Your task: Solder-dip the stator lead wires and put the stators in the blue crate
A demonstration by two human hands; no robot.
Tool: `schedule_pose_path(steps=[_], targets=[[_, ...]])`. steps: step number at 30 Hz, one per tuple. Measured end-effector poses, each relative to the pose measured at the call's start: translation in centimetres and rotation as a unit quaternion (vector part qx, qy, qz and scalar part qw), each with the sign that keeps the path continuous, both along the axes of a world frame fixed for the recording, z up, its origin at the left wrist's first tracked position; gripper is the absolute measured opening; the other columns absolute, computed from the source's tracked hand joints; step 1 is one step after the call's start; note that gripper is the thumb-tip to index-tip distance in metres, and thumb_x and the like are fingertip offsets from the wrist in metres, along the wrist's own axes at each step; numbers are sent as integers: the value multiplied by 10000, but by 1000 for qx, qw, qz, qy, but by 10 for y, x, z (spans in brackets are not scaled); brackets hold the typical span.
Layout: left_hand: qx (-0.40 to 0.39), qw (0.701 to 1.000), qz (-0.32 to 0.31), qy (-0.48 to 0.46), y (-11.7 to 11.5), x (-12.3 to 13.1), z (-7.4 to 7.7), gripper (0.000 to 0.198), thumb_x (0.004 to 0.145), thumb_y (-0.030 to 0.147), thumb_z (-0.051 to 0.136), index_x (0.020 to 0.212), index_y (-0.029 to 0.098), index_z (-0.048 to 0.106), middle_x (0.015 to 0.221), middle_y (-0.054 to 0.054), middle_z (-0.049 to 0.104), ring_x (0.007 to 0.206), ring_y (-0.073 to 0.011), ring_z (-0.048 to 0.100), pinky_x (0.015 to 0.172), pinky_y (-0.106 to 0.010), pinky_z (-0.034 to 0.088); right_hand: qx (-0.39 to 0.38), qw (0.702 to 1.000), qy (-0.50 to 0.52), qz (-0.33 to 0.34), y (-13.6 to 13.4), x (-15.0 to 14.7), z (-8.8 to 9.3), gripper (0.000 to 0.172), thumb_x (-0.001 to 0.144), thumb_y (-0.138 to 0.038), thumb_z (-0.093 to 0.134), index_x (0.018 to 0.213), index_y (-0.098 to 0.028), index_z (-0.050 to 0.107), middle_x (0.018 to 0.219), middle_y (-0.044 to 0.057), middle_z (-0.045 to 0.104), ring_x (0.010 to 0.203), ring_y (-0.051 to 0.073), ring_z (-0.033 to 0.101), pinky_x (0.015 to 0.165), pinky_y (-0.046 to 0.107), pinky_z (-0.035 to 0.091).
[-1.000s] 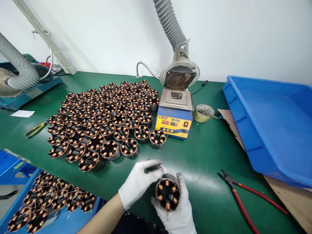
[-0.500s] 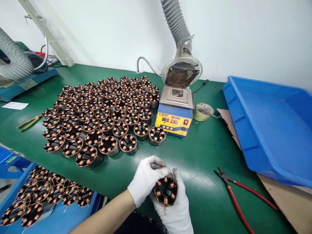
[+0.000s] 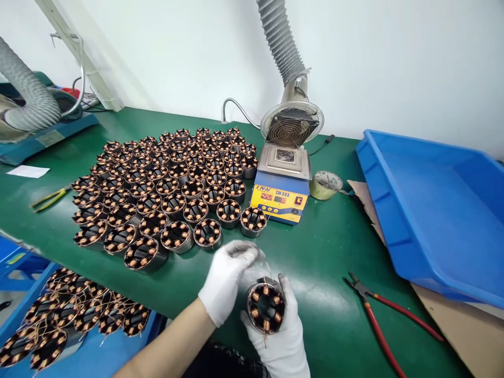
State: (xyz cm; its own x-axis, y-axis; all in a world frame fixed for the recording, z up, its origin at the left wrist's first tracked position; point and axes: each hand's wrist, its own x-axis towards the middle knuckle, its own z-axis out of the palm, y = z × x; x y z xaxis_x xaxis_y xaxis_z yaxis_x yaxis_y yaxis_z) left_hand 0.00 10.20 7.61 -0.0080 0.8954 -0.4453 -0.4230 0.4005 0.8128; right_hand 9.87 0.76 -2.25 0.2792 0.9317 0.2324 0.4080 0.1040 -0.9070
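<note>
Both my hands wear white gloves near the front edge of the green table (image 3: 338,247). My right hand (image 3: 281,338) is wrapped round a motor stator (image 3: 266,307), a metal ring with copper windings, its open end facing me. My left hand (image 3: 226,278) is closed in a pinch just above and left of the stator, on thin copper wires that rise from its top. Several rows of like stators (image 3: 165,184) stand on the table beyond my hands.
A solder pot (image 3: 281,184) with a yellow and blue front stands behind, under a fume hose (image 3: 281,47). Red-handled cutters (image 3: 378,325) lie at the right. A blue tray (image 3: 433,210) is far right, a blue bin of stators (image 3: 79,320) lower left, tape roll (image 3: 325,184) beside the pot.
My left hand has lifted a little up and left off the stator, with the wires pinched. The stator in my right hand has tilted slightly. The view has shifted a little.
</note>
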Motion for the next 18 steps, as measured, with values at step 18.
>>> schedule_pose_path(steps=[18], targets=[[-62,991,-114,44,-4,-4,-3,301,486,337,794,615,126,622,614,-20,648,614,-141,583,660,-278,460,25,997,-67,13,3,3,9,743,690,-389,679,1307,-144,345,1072,160,650,872,280,678,724,348,578]])
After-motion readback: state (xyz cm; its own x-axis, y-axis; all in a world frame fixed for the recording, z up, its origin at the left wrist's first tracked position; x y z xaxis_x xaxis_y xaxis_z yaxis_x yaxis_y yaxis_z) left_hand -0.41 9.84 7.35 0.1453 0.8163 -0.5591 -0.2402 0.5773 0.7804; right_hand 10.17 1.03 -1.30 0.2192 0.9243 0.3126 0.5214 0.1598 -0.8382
